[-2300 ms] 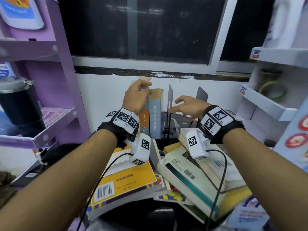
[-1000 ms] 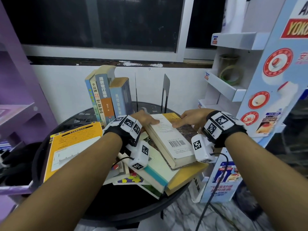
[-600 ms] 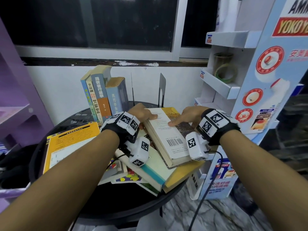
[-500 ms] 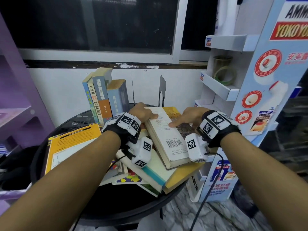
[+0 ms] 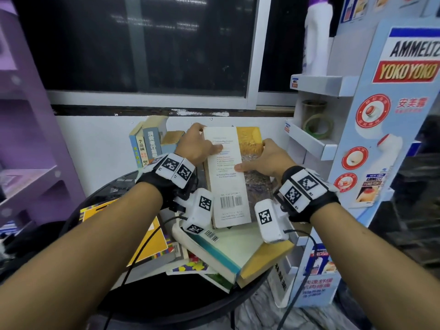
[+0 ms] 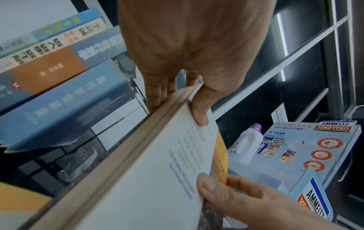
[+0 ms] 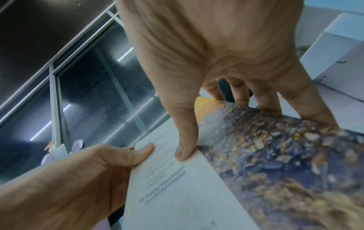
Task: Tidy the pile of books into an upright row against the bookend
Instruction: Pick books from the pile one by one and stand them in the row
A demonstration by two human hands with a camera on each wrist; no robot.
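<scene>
Both hands hold one book (image 5: 228, 186) with a white back cover, a barcode and a photo strip, its far end raised above the pile. My left hand (image 5: 204, 139) grips its left edge, thumb on the cover and fingers behind (image 6: 177, 99). On its right edge my right hand (image 5: 254, 156) pinches with the thumb on top (image 7: 216, 124). Three upright books (image 5: 147, 146) stand at the back left. The pile lies below: a yellow book (image 5: 147, 236), a green-and-white book (image 5: 226, 246) and a tan one (image 5: 264, 260). The raised book hides the bookend.
The books rest on a round black table (image 5: 166, 303). A purple shelf unit (image 5: 35, 139) stands at the left. At the right are a white display rack (image 5: 316, 144) with a tape roll (image 5: 319, 125) and a blue AMMELTZ stand (image 5: 392, 139).
Both hands left the upright row and took the top book of the pile. Its far end has now risen off the pile, with the hands moving up and away.
</scene>
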